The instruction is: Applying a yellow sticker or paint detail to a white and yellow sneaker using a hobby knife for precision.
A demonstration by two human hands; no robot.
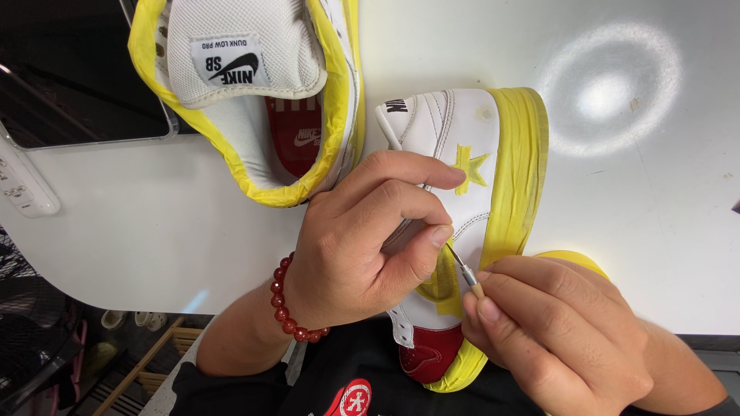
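Shoe [470,154], white with yellow tape along its sole and a yellow star on its side, lies on its side at the near edge of the white table [655,231], its red toe hanging over the edge toward me. My left hand [362,239] curls over it from the left, wrist bent, fingers folded down onto the white leather and thumb pressed against the side panel, gripping the shoe steady. A red bead bracelet [289,308] rings that wrist. My right hand [539,331] comes in from the lower right, fingers bunched tight, pinching a thin brush [466,276] between thumb and forefinger; its metal tip points up and left, touching the leather just beside my left thumb. A second shoe [254,85], also taped yellow, lies just beyond, opening toward me. A power strip [27,185] sits at the far left.
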